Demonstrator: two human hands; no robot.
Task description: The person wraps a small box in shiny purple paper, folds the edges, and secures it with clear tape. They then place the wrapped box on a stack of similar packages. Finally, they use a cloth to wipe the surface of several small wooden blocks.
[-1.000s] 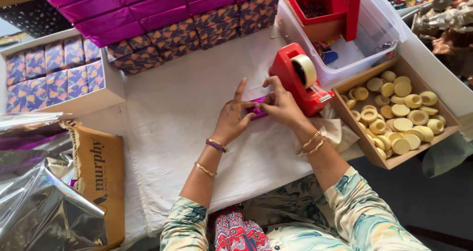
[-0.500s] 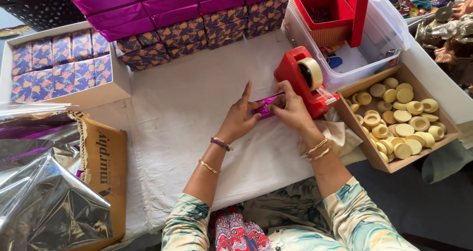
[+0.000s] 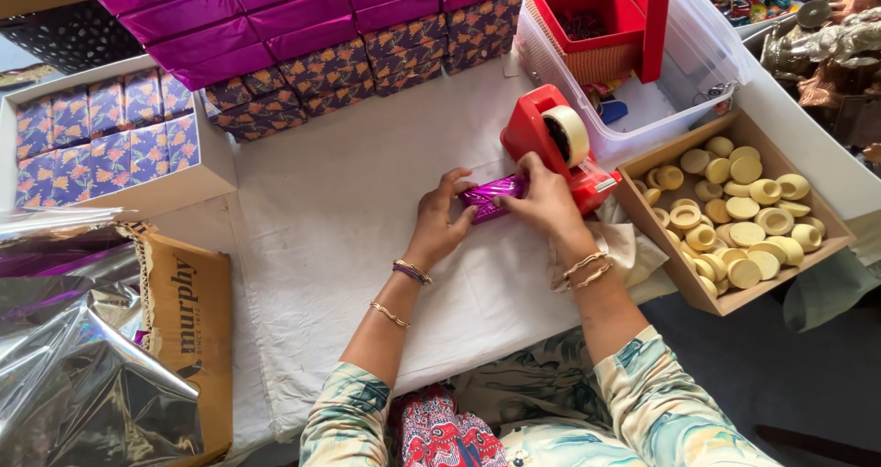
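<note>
Single head view, steep downward look, fairly near; white table [image 3: 349,247] fills frame, far edge up.

Foil, plastic and cloth under my hands

I see a glossy crinkled purple foil packet [image 3: 493,196]; the red tape dispenser [image 3: 551,146] looks smooth plastic; white table cloth [image 3: 340,238] matt; tray [image 3: 734,302] plain wood.

Both sleeves are pale cream with teal and tan swirls and end above the elbows, at 6 o'clock in the view. The left hand [image 3: 439,221] has a purple band and thin gold bangles; the right hand [image 3: 543,203] has gold bangles.
</note>
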